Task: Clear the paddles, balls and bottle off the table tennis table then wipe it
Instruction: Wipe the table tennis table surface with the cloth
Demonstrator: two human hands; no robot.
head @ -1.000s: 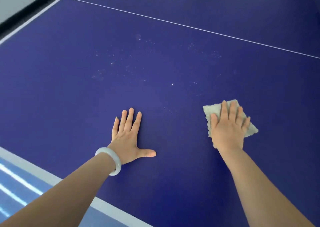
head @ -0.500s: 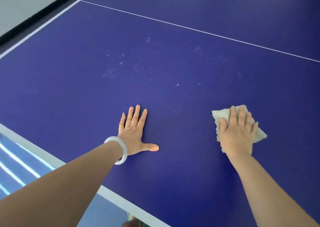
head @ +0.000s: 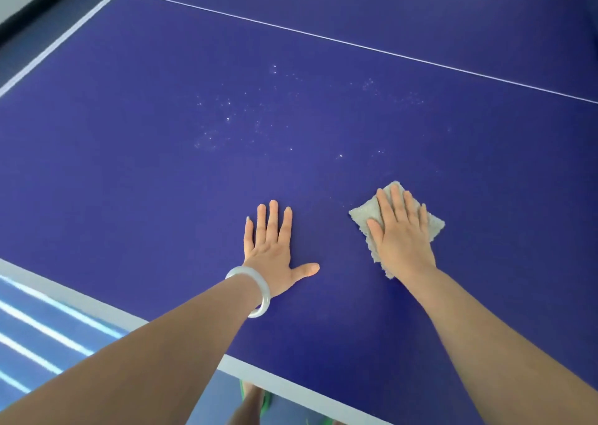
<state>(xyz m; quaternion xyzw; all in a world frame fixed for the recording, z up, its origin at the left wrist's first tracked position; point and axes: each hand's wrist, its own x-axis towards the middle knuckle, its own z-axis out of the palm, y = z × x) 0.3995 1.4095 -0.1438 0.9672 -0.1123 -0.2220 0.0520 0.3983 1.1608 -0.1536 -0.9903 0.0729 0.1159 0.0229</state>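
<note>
The tabletop (head: 129, 172) is dark blue and fills most of the view, with a thin white line (head: 356, 45) running across its far part. A scatter of pale specks (head: 226, 120) lies on the surface ahead of both hands. A small, pale, fuzzy cloth (head: 362, 214) lies flat on the tabletop, right of centre and nearer the person than the specks. The right hand (head: 399, 233) rests palm-down on top of it, fingers (head: 396, 201) straight and close together, pressing on the cloth rather than curling round it. The left hand (head: 271, 253) lies flat on the bare tabletop just beside the cloth, apart from it, fingers straight and the thumb spread to the side, holding nothing. A pale bracelet (head: 266, 295) circles the left wrist. Blue floor (head: 38, 327) with light stripes shows beyond the tabletop's near grey edge.
</note>
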